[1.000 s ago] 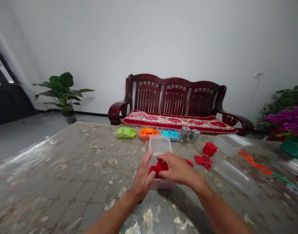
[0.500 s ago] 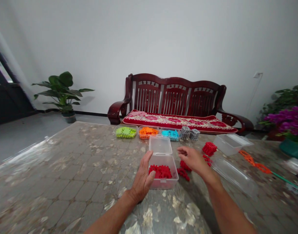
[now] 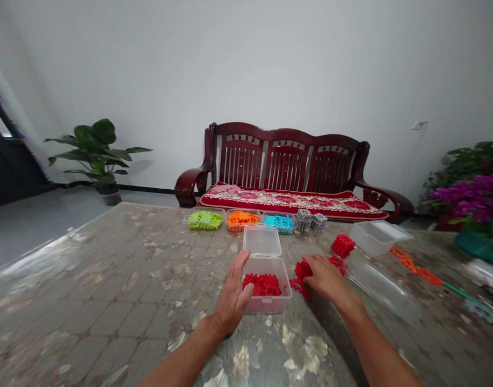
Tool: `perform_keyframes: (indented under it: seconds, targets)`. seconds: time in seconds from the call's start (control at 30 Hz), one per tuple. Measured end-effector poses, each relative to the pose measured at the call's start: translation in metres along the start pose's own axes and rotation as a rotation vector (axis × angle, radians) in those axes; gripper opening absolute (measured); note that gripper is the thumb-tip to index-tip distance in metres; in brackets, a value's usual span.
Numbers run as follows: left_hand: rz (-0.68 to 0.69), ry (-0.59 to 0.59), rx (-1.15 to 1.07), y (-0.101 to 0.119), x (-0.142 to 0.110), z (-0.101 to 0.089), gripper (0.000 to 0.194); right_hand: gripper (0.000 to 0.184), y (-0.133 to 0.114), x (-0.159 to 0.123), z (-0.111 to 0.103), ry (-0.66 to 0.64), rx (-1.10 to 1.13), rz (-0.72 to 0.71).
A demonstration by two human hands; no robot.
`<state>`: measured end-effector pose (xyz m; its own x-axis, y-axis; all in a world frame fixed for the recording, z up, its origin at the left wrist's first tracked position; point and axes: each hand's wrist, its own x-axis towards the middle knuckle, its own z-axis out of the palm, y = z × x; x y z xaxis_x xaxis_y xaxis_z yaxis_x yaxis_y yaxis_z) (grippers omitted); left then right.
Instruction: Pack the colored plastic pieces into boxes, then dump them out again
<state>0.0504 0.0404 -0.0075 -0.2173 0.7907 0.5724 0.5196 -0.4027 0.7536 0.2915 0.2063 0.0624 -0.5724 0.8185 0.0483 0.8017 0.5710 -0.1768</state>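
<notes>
A clear plastic box (image 3: 285,298) stands in front of me with its lid (image 3: 262,241) folded back. Inside lie red interlocking plastic pieces (image 3: 262,285). My left hand (image 3: 232,298) rests along the box's left wall, fingers stretched and thumb apart over the near rim. To the right of the box, my right hand (image 3: 327,279) has its thumb and fingers closed about a red block (image 3: 303,269) at table height. Loose red pieces (image 3: 301,288) lie just beside it; its far side is partly hidden by the fingers.
Tubs of green (image 3: 205,220), orange (image 3: 242,220) and blue pieces (image 3: 279,223) line the far edge, with grey cubes (image 3: 311,221) alongside. At right are a red cube (image 3: 343,245), an open clear box (image 3: 371,242), a clear lid (image 3: 385,290) and an orange chain (image 3: 415,267).
My right hand has come down onto the red block beside the box and closed on it. My left hand stays at the box. The view has shifted slightly.
</notes>
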Motion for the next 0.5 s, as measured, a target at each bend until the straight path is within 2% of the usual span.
perform_keyframes:
  seconds: [0.17, 0.3, 0.4, 0.5]
  targets:
    - [0.009, 0.002, 0.001, -0.001, 0.0, 0.0, 0.061, 0.041, 0.001, 0.002, -0.003, -0.066, -0.006, 0.048]
    - [0.013, -0.007, 0.011, -0.001, 0.0, 0.001, 0.061, 0.047, -0.013, -0.005, -0.022, 0.065, 0.07, 0.035]
    - [0.011, -0.005, 0.021, -0.001, 0.0, 0.001, 0.06, 0.053, -0.036, -0.013, -0.041, 0.147, 0.226, -0.09]
    - [0.014, -0.007, 0.024, -0.001, 0.0, 0.001, 0.06, 0.052, -0.067, -0.021, -0.054, 0.105, 0.345, -0.268]
